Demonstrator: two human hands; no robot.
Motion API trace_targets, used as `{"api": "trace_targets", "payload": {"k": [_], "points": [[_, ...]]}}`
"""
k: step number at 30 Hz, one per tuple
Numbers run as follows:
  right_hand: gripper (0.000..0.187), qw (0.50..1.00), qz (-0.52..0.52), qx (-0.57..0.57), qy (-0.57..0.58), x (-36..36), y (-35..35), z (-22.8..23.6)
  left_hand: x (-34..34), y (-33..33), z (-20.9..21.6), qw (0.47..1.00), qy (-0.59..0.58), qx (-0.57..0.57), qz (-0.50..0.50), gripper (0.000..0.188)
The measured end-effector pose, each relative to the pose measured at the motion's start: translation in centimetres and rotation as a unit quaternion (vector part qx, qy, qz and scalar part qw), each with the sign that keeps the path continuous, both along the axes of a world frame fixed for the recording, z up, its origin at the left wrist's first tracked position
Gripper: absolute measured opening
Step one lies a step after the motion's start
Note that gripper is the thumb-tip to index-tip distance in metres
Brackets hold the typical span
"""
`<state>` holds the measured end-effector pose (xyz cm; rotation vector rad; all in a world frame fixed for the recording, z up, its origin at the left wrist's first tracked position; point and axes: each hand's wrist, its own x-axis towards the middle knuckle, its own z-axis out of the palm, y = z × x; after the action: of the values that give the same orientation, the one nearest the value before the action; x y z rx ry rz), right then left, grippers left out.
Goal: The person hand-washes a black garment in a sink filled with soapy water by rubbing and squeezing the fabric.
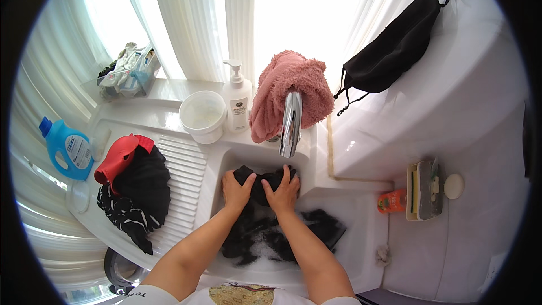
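Note:
Both of my hands grip a wet black garment [259,191] near the back wall of the white laundry sink [361,231]. My left hand [236,191] closes round one bunched part, thumb toward the middle. Close beside it, my right hand [280,191] is wrapped round another bunch of the same dark cloth. More black fabric [316,229] spreads below my forearms in cloudy water with white suds [264,249]. Above my hands is the chrome faucet [291,124], with a pink fluffy towel [288,87] draped over its base. No running water shows.
On the ribbed washboard [183,181] at left lie black clothes [148,183] and a red item [121,161]. A blue detergent bottle [68,149], white tub [203,117] and pump bottle [237,99] stand around it. A black mask [392,51] hangs right; a sponge holder [423,191] is on the wall.

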<state>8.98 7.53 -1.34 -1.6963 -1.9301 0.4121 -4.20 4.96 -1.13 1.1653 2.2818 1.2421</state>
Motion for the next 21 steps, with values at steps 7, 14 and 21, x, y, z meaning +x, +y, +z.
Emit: {"api": "trace_targets", "payload": {"k": [7, 14, 21], "points": [[0.069, 0.967, 0.054, -0.183, -0.169, 2.2, -0.9, -15.8, 1.5, -0.6, -10.0, 0.97, 0.1, -0.169, -0.146, 0.059], [0.028, 0.974, 0.078, -0.109, 0.182, -0.2, -0.2, -5.3, 0.2, 1.9, -4.1, 0.839, -0.543, -0.007, -0.032, 0.034], [0.028, 0.939, -0.012, -0.013, 0.345, -3.3, -3.3, -0.6, 1.3, -1.3, -0.5, 0.729, -0.683, -0.002, 0.053, 0.02]]}}
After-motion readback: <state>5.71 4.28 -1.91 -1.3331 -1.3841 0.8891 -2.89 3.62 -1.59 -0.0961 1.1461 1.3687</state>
